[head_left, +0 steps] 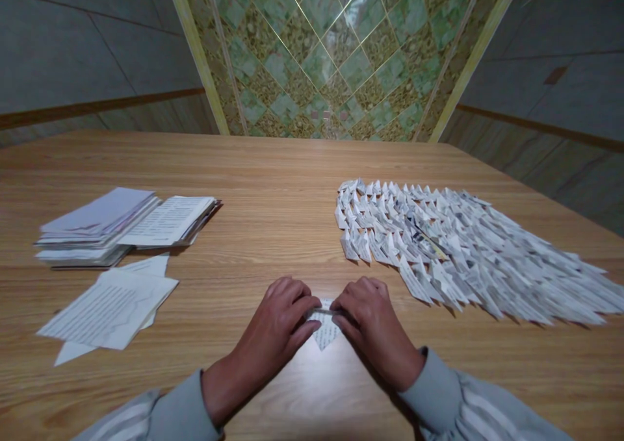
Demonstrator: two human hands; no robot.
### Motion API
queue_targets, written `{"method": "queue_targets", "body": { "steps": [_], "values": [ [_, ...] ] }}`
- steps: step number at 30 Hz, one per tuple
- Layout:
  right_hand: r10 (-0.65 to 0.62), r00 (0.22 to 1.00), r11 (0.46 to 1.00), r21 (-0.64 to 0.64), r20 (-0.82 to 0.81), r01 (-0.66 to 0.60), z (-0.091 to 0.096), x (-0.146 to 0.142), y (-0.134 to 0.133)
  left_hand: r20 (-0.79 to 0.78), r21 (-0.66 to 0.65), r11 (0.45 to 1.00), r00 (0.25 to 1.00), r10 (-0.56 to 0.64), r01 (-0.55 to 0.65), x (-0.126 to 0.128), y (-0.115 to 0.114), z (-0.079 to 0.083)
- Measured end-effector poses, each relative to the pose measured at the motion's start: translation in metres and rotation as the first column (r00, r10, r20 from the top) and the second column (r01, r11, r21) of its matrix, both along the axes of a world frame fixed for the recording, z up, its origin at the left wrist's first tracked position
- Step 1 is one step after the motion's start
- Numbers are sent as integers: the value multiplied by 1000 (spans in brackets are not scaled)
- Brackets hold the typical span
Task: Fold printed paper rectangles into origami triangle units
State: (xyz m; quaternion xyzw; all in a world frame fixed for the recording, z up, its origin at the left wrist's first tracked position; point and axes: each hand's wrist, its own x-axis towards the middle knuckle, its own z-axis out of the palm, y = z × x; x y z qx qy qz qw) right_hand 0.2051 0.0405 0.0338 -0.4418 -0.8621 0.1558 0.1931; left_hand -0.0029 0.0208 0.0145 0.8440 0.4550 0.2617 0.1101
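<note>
A small folded piece of printed paper [324, 332] lies low over the table between my two hands, one corner pointing toward me. My left hand [287, 314] pinches its left side between thumb and fingers. On the right side, my right hand [365, 317] grips it the same way. A narrow folded edge runs across the paper between my fingertips. Both hands partly hide its sides. To the right stand rows of folded paper boats [439, 246], close together, made from printed sheets.
On the left of the wooden table [263, 168] are a stack of papers and booklets [97, 217] and an open-faced printed pad [168, 220]. Loose printed sheets [112, 304] lie nearer me. A tiled wall [322, 58] rises behind the table.
</note>
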Motion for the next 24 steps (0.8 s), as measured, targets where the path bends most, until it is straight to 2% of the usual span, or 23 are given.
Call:
{"method": "queue_targets", "body": {
  "steps": [6, 12, 18, 24],
  "values": [
    [68, 991, 971, 222, 112, -92, -2, -3, -2, -53, 147, 989, 998, 43, -35, -3, 0, 0],
    [86, 975, 961, 241, 204, -135, 1, -2, -6, -118, 217, 976, 991, 57, -30, -4, -3, 3],
    [76, 972, 959, 250, 222, -132, 1, -3, -10, -233, 182, 982, 972, 5, 38, 5, -17, 3],
    [51, 969, 965, 237, 244, -111, -1, -7, -21, -283, 171, 985, 959, 20, 30, 9, -20, 2]
  ]
}}
